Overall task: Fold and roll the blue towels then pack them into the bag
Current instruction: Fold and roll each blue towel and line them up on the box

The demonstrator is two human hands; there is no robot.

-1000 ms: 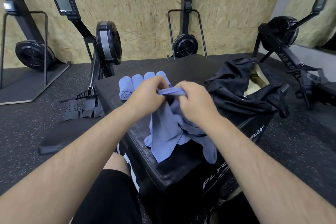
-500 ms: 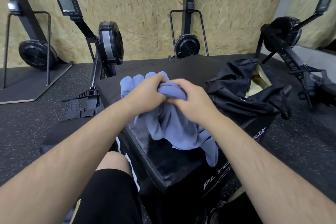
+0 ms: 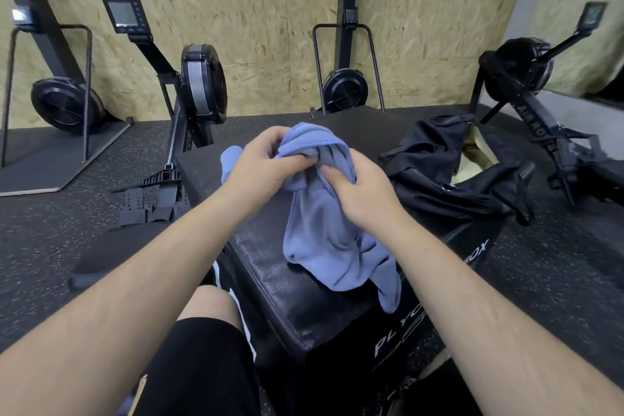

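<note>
A black plyo box [image 3: 287,297] stands on a gym floor, rowing machines [image 3: 199,91] lined along the chipboard wall behind. An open black bag [image 3: 439,176] slumps at the box's far right edge. A person's left hand [image 3: 263,165] and right hand [image 3: 361,189] both clutch the bunched top of a blue towel [image 3: 324,240], which drapes down the box top and over its near right edge. Rolled towels [image 3: 229,162] lie behind the left hand, near the far left edge.

black box [image 3: 290,294], blue towel [image 3: 324,246], bag [image 3: 449,176]
</note>
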